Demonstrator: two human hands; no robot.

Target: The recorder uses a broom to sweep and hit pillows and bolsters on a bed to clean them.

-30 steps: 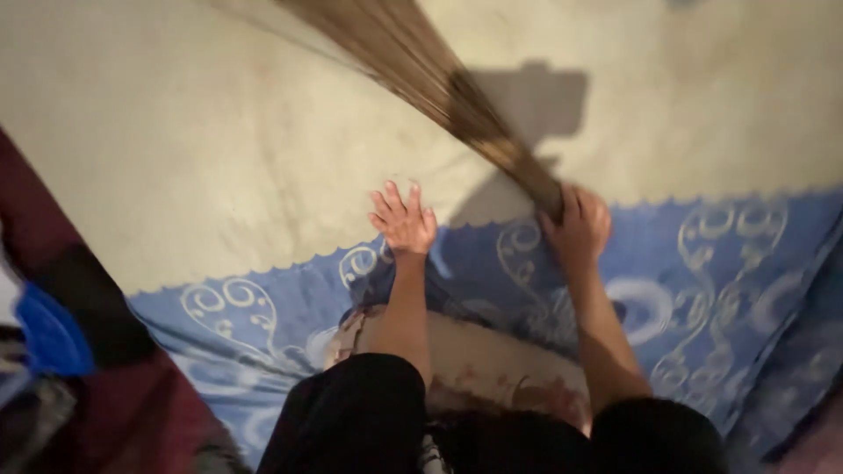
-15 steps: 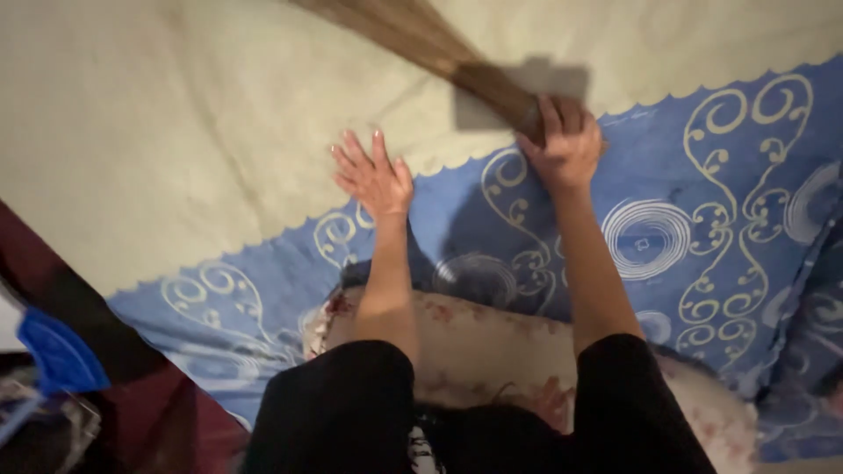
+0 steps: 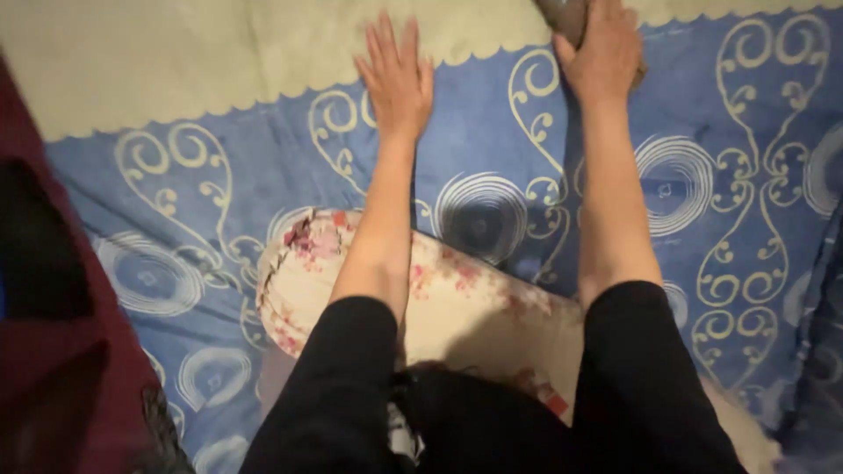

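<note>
Fingers of right hand clench the broom handle; left hand lies flat

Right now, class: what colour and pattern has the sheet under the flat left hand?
Blue sheet with cream swirls and spirals, meeting a cream scalloped edge, in the head view.
</note>
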